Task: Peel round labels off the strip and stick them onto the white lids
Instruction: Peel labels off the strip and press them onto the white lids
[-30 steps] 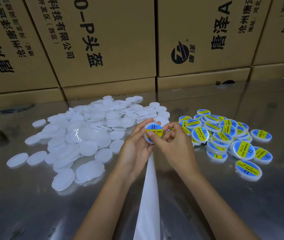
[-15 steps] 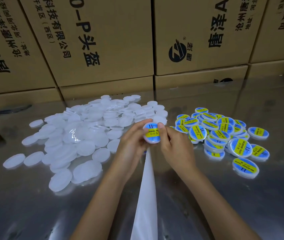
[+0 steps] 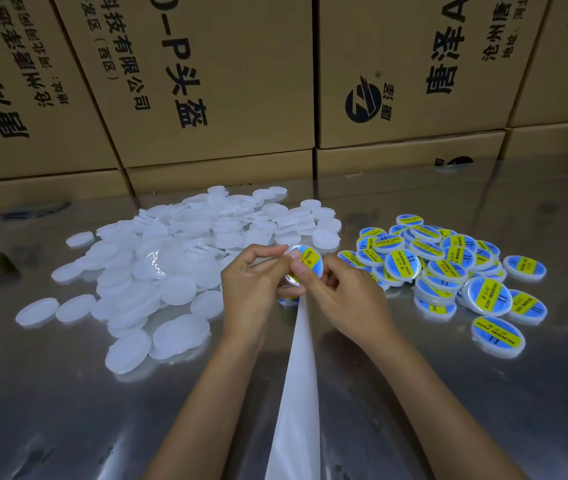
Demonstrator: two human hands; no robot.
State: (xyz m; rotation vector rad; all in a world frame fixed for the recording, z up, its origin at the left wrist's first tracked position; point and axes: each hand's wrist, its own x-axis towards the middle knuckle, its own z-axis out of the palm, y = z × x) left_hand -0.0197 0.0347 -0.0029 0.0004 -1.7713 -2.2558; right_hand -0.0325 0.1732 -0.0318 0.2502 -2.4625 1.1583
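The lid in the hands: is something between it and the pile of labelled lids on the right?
Nothing visible. The lid is held by the left hand and right hand above the table; the labelled pile lies just right, beyond the right hand.

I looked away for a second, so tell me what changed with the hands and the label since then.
The blue and yellow label faced the camera upright a second ago; now it is tilted, with the right hand thumb pressing over it. The left hand still grips from the left. The strip and both piles stayed put.
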